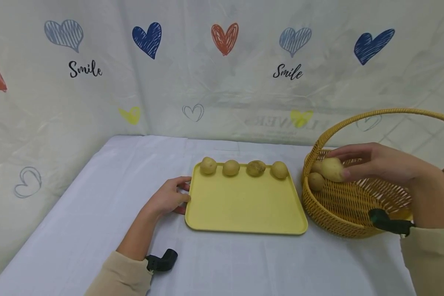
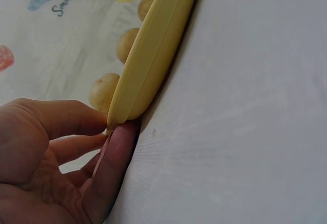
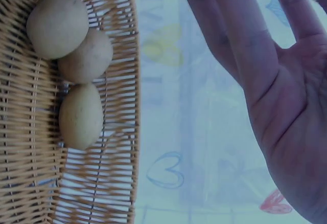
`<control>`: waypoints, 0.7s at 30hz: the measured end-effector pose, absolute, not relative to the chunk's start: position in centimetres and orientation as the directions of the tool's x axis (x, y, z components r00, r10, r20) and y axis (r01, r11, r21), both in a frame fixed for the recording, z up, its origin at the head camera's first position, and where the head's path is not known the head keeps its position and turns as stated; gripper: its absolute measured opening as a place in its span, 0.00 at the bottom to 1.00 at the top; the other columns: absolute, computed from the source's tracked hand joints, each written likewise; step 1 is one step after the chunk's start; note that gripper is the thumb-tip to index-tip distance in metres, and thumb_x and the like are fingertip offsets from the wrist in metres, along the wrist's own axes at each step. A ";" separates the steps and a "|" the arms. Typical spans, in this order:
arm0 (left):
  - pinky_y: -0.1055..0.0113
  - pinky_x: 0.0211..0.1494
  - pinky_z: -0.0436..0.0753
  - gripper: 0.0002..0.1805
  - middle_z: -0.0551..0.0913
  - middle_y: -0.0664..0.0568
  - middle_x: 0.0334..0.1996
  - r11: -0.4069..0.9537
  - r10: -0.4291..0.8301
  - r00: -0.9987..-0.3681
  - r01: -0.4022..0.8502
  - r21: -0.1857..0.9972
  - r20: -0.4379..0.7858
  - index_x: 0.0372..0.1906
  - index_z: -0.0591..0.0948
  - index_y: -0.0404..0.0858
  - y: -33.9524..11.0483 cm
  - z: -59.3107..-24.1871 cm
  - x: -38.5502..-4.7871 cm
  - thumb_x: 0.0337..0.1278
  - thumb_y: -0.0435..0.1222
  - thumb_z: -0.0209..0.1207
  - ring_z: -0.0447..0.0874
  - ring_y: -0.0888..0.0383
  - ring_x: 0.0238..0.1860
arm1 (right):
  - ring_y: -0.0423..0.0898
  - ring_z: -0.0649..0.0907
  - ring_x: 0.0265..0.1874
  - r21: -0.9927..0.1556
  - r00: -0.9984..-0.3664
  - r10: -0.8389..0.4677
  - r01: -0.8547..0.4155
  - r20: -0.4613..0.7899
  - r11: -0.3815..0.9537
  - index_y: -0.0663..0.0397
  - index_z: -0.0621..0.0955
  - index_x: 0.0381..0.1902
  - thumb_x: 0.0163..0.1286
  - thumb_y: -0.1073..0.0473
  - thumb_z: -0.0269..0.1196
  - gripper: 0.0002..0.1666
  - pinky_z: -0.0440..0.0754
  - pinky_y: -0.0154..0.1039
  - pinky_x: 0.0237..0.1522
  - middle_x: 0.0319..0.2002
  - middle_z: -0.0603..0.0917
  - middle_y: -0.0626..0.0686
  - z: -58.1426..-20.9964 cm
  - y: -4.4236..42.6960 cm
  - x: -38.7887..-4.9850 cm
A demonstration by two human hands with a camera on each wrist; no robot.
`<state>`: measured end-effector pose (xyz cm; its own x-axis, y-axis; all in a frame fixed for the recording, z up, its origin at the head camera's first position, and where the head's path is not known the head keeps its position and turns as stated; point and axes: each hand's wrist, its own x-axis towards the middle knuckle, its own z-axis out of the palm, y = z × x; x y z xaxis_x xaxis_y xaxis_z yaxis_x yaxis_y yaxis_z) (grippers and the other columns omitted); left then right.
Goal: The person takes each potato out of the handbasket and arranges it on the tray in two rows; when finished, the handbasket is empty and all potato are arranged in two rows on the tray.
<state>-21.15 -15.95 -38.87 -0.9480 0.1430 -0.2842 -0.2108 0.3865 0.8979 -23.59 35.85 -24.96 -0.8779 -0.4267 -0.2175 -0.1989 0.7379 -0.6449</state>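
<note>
Sleeves: right sleeve (image 1: 434, 259) and left sleeve (image 1: 122, 273), both beige, at the near edge of the head view.
Backdrop: white sheet (image 1: 225, 86) printed with hearts and "Smile"; stands behind the table.
Table: white-clothed table (image 1: 96, 205); wide cloth left of the tray and along its near edge.
Basket: wicker basket (image 1: 331, 224) with arched handle (image 1: 355, 118); sits just beside the tray's right edge, leaving little room there; whether they touch cannot be told.
Tray: yellow tray (image 1: 244, 209), flat, long axis left to right; bare surface between potato row and near rim.
Right hand: right hand (image 1: 385, 163) over the basket; thumb and fingers curled about one potato, parted by its width.
Left hand: left hand (image 1: 172, 196) at the tray's left edge; digits nearly closed, pinching the rim from above and below.
Held potato: pale potato (image 1: 331, 169) above the basket's left side; long axis slants rightward and down toward the thumb.
Tray potatoes: four potatoes (image 1: 231, 167) spaced along the far rim; third, brown-marked, lies lengthwise with that rim.
Basket potatoes: three potatoes (image 3: 80, 116) clustered by the wicker wall.
</note>
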 end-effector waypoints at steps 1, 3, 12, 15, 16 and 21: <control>0.60 0.35 0.90 0.39 0.73 0.42 0.60 0.387 0.144 -0.948 -0.211 0.898 -0.284 0.78 0.67 0.40 -16.0 -38.9 -21.1 0.59 0.25 0.58 0.81 0.53 0.40 | 0.32 0.80 0.56 -0.653 -0.875 -0.435 -0.202 -0.215 0.730 0.43 0.73 0.74 0.73 0.57 0.65 0.33 0.84 0.34 0.49 0.65 0.74 0.30 -24.9 35.7 -23.6; 0.60 0.35 0.90 0.39 0.73 0.42 0.60 0.388 0.147 -0.948 -0.207 0.898 -0.282 0.78 0.67 0.40 -16.0 -38.9 -21.1 0.60 0.25 0.58 0.81 0.53 0.41 | 0.31 0.79 0.57 -0.655 -0.871 -0.445 -0.213 -0.209 0.725 0.44 0.73 0.75 0.73 0.57 0.65 0.33 0.84 0.33 0.49 0.65 0.74 0.29 -24.9 35.3 -23.5; 0.60 0.34 0.90 0.39 0.72 0.42 0.60 0.373 0.150 -0.950 -0.203 0.905 -0.275 0.78 0.67 0.40 -16.0 -39.0 -21.1 0.59 0.25 0.57 0.81 0.53 0.40 | 0.31 0.79 0.57 -0.658 -0.862 -0.485 -0.281 -0.147 0.698 0.45 0.76 0.72 0.72 0.62 0.66 0.32 0.83 0.31 0.49 0.64 0.77 0.31 -24.8 34.1 -23.2; 0.60 0.35 0.90 0.39 0.72 0.41 0.60 0.370 0.152 -0.949 -0.205 0.906 -0.277 0.78 0.67 0.40 -16.0 -39.0 -21.1 0.59 0.25 0.57 0.81 0.53 0.41 | 0.31 0.79 0.58 -0.665 -0.858 -0.491 -0.279 -0.152 0.693 0.45 0.76 0.72 0.72 0.61 0.66 0.31 0.83 0.33 0.49 0.65 0.77 0.32 -24.5 33.6 -22.9; 0.60 0.35 0.90 0.39 0.72 0.41 0.60 0.370 0.152 -0.949 -0.205 0.906 -0.277 0.78 0.67 0.40 -16.0 -39.0 -21.1 0.59 0.25 0.57 0.82 0.53 0.41 | 0.30 0.78 0.58 -0.661 -0.857 -0.491 -0.279 -0.155 0.696 0.44 0.76 0.72 0.72 0.60 0.66 0.31 0.83 0.33 0.49 0.65 0.77 0.33 -24.5 33.4 -22.8; 0.60 0.34 0.90 0.39 0.72 0.41 0.60 0.372 0.151 -0.950 -0.203 0.906 -0.275 0.78 0.67 0.39 -16.0 -39.0 -21.0 0.58 0.25 0.57 0.81 0.53 0.40 | 0.33 0.79 0.59 -0.658 -0.846 -0.509 -0.295 -0.156 0.693 0.42 0.76 0.72 0.73 0.58 0.66 0.31 0.83 0.33 0.50 0.66 0.79 0.40 -24.1 32.3 -22.5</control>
